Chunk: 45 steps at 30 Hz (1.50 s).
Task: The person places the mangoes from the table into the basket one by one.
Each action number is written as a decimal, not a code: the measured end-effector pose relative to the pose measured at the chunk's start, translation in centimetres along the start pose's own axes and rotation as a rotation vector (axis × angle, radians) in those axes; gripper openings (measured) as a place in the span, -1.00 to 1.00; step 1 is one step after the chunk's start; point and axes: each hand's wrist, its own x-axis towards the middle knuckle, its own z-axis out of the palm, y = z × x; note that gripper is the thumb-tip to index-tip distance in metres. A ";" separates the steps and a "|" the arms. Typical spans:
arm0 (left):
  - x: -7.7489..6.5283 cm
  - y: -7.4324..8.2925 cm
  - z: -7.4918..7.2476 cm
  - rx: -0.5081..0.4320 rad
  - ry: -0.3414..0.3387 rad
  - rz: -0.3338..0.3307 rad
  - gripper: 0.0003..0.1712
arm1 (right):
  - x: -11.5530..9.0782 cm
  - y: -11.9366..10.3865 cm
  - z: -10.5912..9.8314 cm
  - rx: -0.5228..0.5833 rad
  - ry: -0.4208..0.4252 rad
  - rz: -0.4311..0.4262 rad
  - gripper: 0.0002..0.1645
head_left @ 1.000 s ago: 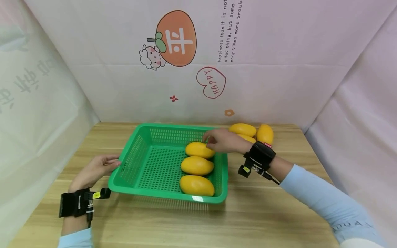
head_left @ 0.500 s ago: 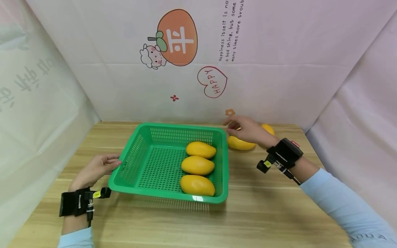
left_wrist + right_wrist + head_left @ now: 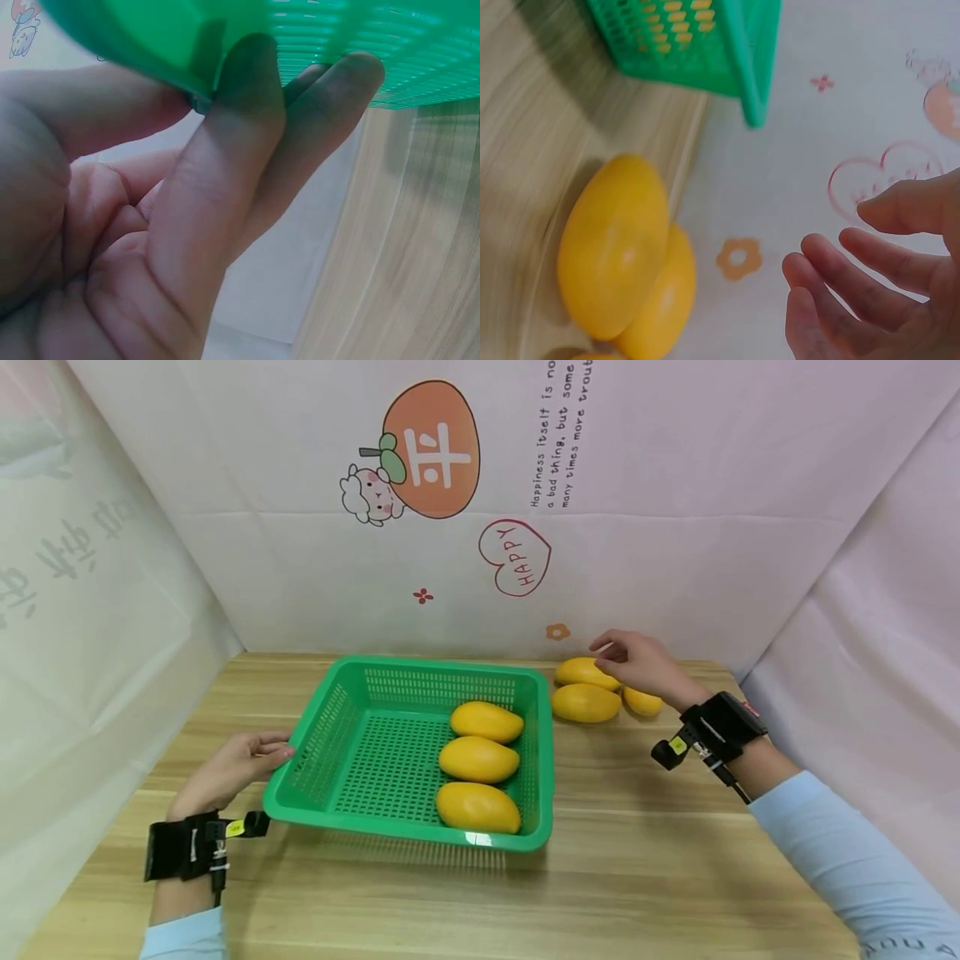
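Observation:
A green plastic basket (image 3: pixel 408 837) has three yellow mangoes lined up along its right side, the middle mango (image 3: pixel 478 760) among them. My left hand (image 3: pixel 228 772) pinches the basket's left rim; in the left wrist view the thumb is above the rim and the fingers (image 3: pixel 217 165) press beneath it. My right hand (image 3: pixel 641 664) holds nothing and hovers over the loose mangoes right of the basket, its fingers relaxed and spread. Of these, the front mango (image 3: pixel 587 703) and back mango (image 3: pixel 587 673) lie side by side, with another mango (image 3: pixel 642 702) partly hidden under the hand.
The wooden table (image 3: pixel 600 877) ends at a white printed cloth (image 3: pixel 645 527) standing behind it. White cloth also hangs at the left and right sides. The basket's right wall (image 3: pixel 742 75) stands close beside the loose mangoes.
My right hand has moved from above the basket's back mango rightward, out over the loose mangoes. My left hand and the basket have stayed in place.

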 end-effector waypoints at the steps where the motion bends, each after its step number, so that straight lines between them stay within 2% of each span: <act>1: 0.0 0.0 0.0 -0.003 0.000 -0.001 -0.38 | 0.0 0.4 0.0 0.004 0.006 0.009 -0.65; 4: 0.0 0.0 0.0 0.002 0.002 0.000 -0.38 | 0.1 2.1 -0.1 0.031 0.019 0.032 -0.63; 6: 0.0 0.0 0.0 0.006 0.002 -0.001 -0.38 | 0.5 4.2 0.1 0.067 0.018 0.039 -0.60; 10: 0.0 0.0 0.0 0.012 0.004 -0.009 -0.37 | 2.1 11.1 1.4 0.111 0.051 0.001 -0.56; 12: 0.0 0.0 0.0 0.008 0.006 -0.014 -0.37 | 2.6 13.0 1.6 0.130 0.060 0.009 -0.52; 14: 0.0 -0.1 0.0 0.007 0.008 -0.016 -0.37 | 2.4 13.1 1.4 0.121 0.077 0.036 -0.51; 18: 0.1 0.0 0.0 0.000 0.003 -0.010 -0.36 | 0.9 9.8 0.2 0.103 0.071 0.157 -0.47; 21: 0.1 -0.1 -0.1 -0.008 0.000 -0.002 -0.37 | 0.5 9.2 -0.2 0.085 0.048 0.241 -0.44; 27: 0.0 -0.1 0.0 0.005 0.006 -0.002 -0.37 | 0.8 10.9 0.1 0.155 -0.025 0.412 -0.23; 33: 0.0 -0.1 0.0 0.053 0.028 -0.032 -0.32 | 1.1 12.5 0.5 0.363 -0.107 0.576 0.07; 38: 0.0 -0.2 -0.1 0.052 0.029 -0.027 -0.33 | 1.4 13.5 1.0 0.464 -0.165 0.608 0.15; 43: 0.1 -0.2 -0.1 0.051 0.024 -0.025 -0.32 | 1.4 13.7 1.4 0.529 -0.177 0.591 0.15; 45: 0.1 -0.3 -0.2 0.053 0.025 -0.025 -0.32 | 1.4 13.7 1.5 0.540 -0.184 0.572 0.09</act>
